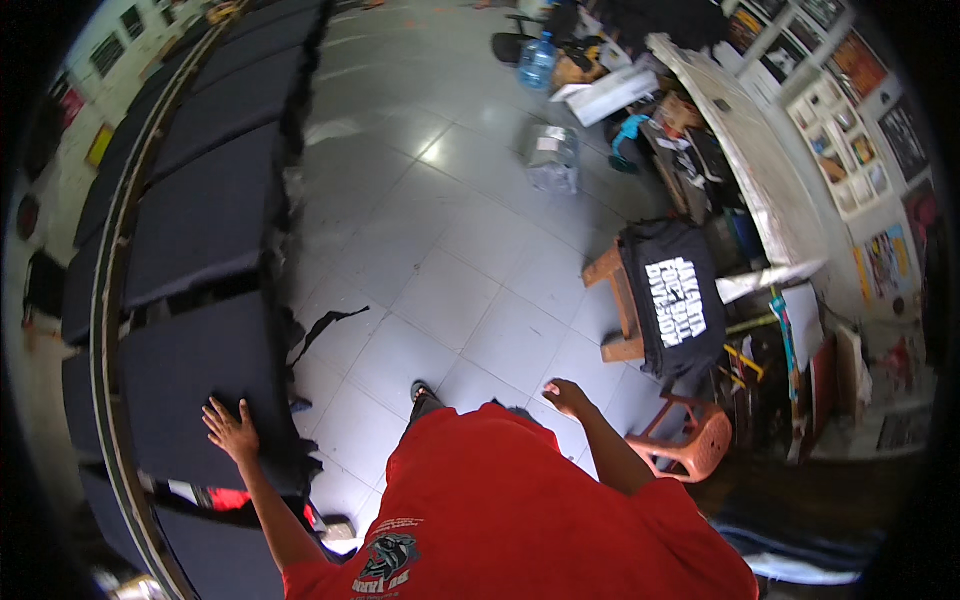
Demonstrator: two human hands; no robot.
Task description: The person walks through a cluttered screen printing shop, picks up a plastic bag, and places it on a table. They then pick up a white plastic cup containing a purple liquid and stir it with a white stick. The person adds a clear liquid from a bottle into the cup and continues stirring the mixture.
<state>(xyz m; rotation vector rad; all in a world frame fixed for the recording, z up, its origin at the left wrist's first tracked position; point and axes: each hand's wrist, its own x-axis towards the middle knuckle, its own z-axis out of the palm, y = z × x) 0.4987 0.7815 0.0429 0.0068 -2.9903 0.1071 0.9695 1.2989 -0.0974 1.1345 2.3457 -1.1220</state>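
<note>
In the head view, the left hand (232, 433), its grip spread, rests on the black cloth-covered panel (195, 365), within a row of panels (205, 215) running lengthwise ahead. The right hand (568, 398) hangs well apart, loosely curled; I cannot tell whether it pinches anything.

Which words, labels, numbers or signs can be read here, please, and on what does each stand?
Black printed cloth over a wooden stool: large white capitals, legible; I won't copy the wording.
Red T-shirt: pale print by a grey emblem; its smaller lines are too small to read.
Grey wrapped package on the floor: white label, too small to read.
Wall poster: too small or blurred.
</note>
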